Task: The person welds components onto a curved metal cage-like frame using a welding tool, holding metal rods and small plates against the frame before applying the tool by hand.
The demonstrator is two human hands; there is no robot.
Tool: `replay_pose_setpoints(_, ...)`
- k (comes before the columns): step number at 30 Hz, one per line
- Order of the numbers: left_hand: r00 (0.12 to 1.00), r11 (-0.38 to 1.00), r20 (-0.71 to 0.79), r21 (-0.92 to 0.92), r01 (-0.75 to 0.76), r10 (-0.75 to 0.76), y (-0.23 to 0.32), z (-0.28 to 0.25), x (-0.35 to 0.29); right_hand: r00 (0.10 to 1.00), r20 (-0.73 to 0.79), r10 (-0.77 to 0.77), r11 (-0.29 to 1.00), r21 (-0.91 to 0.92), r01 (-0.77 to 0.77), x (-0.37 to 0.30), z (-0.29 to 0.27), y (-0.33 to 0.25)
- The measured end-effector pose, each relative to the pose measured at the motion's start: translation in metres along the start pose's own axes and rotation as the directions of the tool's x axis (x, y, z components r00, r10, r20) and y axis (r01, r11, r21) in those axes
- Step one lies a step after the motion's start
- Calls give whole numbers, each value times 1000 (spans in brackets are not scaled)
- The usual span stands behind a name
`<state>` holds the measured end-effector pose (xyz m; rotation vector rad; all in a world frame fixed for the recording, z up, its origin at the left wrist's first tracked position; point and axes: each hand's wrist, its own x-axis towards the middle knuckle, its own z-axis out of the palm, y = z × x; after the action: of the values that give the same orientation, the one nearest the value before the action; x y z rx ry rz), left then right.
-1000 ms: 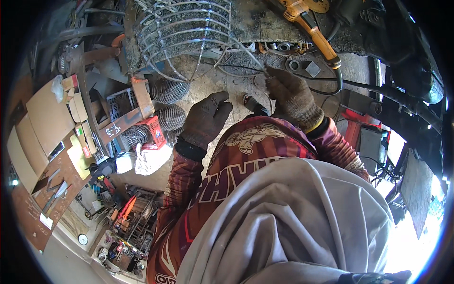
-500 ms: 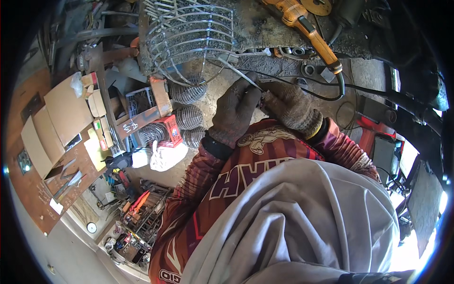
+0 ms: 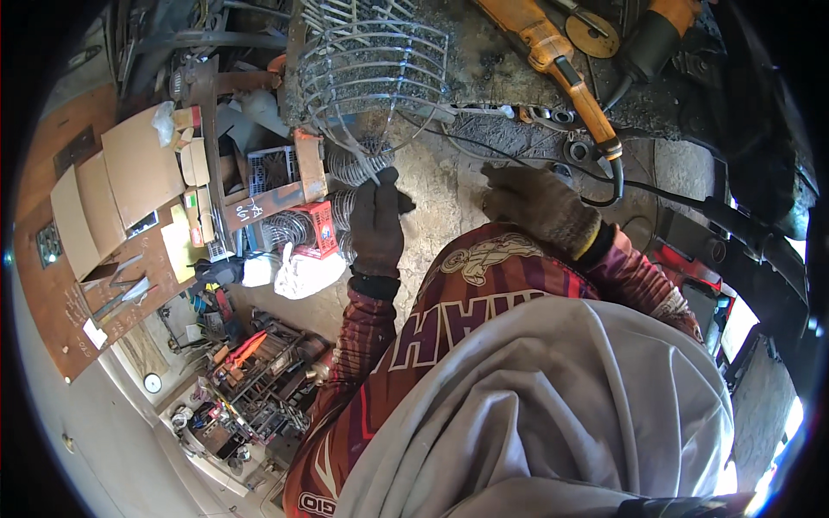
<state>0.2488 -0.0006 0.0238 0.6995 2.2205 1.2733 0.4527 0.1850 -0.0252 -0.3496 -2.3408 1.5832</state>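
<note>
My left hand (image 3: 377, 226), in a dark, dirty work glove, pinches the end of a thin metal rod (image 3: 361, 155). The rod slants up to a rounded metal-bar frame (image 3: 380, 65) on the workbench; whether it is joined there I cannot tell. My right hand (image 3: 542, 207), in a similar knitted glove, is held apart from the left, in front of my chest. Its fingers point left and look curled, and whatever may be inside them is hidden. Beyond the right hand, an orange angle grinder (image 3: 566, 73) lies on the bench with its cable hanging off the edge.
Another grinder (image 3: 661, 34) and a round disc (image 3: 592, 34) lie on the bench (image 3: 484, 52). A black cable (image 3: 656, 187) runs rightward. Coiled wire (image 3: 350, 164), a red crate (image 3: 324, 229), a white bag (image 3: 306, 274) and cardboard (image 3: 142, 177) are on the left.
My hands have come apart. The left has moved left with the rod's end, and the right has shifted slightly right. The rod now slants more steeply, and the view has shifted a little.
</note>
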Motion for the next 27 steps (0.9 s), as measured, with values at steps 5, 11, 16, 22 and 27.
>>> replay_pose_setpoints(5,985,993,124,-7,119,-118,-128,-17,-29,912,-185,-366,834,-501,233,-45,-21,0)
replay_pose_setpoints(11,720,823,399,243,514,-568,-295,-27,-53,544,-682,489,832,552,-56,-109,-31,-33)
replay_pose_setpoints(16,626,774,532,604,192,-571,-381,-55,-49,-118,-942,315,892,336,-301,-126,-66,-32)
replay_pose_setpoints(22,681,747,728,496,-443,-79,-425,-85,-27,-184,-935,303,675,347,-651,-102,-101,-1)
replay_pose_setpoints(27,655,774,614,-110,624,-441,-348,-44,-27,-246,-964,104,697,247,-673,-92,-108,13)
